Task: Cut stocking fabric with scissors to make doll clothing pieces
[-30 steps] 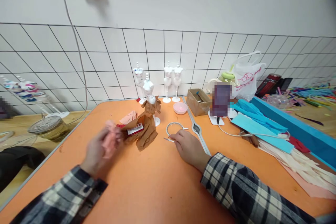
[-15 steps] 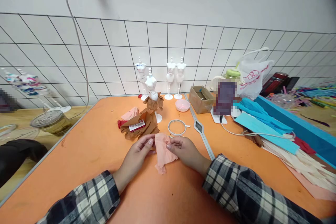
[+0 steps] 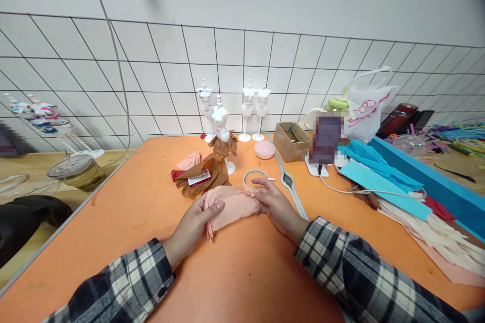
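The pink sheet [image 3: 230, 206] now stretches wider, fingers of the left hand [image 3: 189, 229] and right hand [image 3: 278, 210] pinching opposite ends, probably making it easier to work

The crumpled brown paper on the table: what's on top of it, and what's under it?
A small red-and-white packet lies on top of the crumpled brown paper. A red scrap and a pink scrap peek out at its edge. Underneath is covered, so I can't tell.
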`<state>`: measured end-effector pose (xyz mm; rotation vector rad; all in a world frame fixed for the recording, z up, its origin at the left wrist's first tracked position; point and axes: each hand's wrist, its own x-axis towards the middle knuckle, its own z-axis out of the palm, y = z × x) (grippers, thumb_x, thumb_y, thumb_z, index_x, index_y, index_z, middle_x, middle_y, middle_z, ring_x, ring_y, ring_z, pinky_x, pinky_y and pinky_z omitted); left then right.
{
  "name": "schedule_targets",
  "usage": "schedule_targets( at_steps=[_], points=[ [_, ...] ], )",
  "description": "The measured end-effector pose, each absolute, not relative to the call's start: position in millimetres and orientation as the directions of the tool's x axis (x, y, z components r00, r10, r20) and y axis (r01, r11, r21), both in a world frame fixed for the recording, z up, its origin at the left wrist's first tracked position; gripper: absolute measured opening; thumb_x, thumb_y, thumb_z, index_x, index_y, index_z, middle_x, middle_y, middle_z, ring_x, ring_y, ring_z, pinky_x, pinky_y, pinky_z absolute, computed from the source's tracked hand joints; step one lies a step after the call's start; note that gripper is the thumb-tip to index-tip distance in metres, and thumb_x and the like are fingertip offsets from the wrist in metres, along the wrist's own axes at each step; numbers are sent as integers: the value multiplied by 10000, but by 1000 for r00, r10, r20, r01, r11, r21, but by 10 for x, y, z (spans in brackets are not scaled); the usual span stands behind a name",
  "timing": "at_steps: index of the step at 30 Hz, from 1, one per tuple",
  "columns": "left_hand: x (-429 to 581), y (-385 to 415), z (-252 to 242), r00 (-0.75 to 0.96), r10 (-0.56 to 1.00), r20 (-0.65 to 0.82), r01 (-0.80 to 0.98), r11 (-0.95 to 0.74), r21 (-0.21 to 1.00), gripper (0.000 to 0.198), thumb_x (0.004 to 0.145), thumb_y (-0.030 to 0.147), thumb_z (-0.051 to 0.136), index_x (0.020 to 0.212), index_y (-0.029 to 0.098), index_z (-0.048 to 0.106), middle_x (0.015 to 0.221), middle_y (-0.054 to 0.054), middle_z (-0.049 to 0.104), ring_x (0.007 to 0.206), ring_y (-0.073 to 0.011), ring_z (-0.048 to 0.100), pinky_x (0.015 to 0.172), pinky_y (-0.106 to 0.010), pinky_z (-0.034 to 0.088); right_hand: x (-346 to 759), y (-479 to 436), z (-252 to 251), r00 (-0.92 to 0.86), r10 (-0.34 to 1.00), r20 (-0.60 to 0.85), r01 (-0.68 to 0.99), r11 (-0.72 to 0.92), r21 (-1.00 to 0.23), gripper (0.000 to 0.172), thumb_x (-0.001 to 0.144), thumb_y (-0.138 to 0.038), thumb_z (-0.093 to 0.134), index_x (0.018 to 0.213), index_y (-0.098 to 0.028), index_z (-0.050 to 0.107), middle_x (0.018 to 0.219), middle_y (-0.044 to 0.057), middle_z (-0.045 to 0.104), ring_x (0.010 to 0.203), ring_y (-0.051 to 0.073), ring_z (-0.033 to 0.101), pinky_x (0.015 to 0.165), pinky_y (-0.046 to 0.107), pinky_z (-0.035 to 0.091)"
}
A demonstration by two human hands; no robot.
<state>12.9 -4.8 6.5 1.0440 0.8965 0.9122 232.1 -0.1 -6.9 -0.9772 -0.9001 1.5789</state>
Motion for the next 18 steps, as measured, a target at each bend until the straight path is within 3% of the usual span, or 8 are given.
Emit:
schedule_targets(
  at_steps=[3,5,7,9,11,15,18],
  points=[
    [135,-54,102,310,934,-179,-185,244,952,440,738,390,768,1066,157,590,849,-36,703,714,-162,645,620,-233,512,2364,12,-31,-149,978,-145,-400,-193,-896,440,732,-315,652,1145,-222,530,865,4,608,680,142,576,602,251,439],
    [131,-56,124,290,939,-183,-151,234,960,456,730,411,772,1061,165,577,910,-42,705,765,-171,652,637,-239,521,2380,7,-13,-190,978,-83,-336,-144,-931,458,747,-352,671,1170,-232,543,967,22,622,804,164,605,675,265,460],
    [124,-55,140,285,942,-174,-111,213,971,460,724,431,772,1045,171,570,897,-34,702,747,-165,649,618,-231,517,2392,10,-13,-191,982,-8,-227,-52,-972,482,701,-334,750,1140,-237,576,1024,20,626,919,177,603,764,270,461],
    [111,-48,147,263,952,-160,-68,183,981,424,712,442,776,964,174,564,812,-7,686,650,-133,619,554,-205,484,2420,40,-30,-132,991,16,-178,-8,-984,397,664,-317,791,1006,-212,618,954,11,644,881,169,604,770,264,455],
    [88,-26,141,216,966,-140,-25,149,988,404,692,443,784,882,181,543,722,22,654,569,-114,580,503,-192,448,2490,107,-54,-62,998,-8,-251,-24,-968,303,697,-378,765,882,-187,620,853,10,654,765,154,602,718,265,458],
    [7,59,100,142,983,-116,4,116,993,406,684,457,775,859,195,519,635,49,591,560,-148,595,500,-221,455,2735,290,-84,31,999,-38,-434,-21,-901,372,708,-422,755,962,-177,637,881,35,690,756,160,622,707,272,483],
    [-70,126,89,121,987,-105,-35,110,993,418,675,451,785,849,199,501,688,50,593,609,-145,606,567,-237,485,2882,386,-101,121,992,-27,-429,27,-903,438,685,-437,756,1014,-182,622,890,41,689,739,171,629,647,276,499]
  ],
)
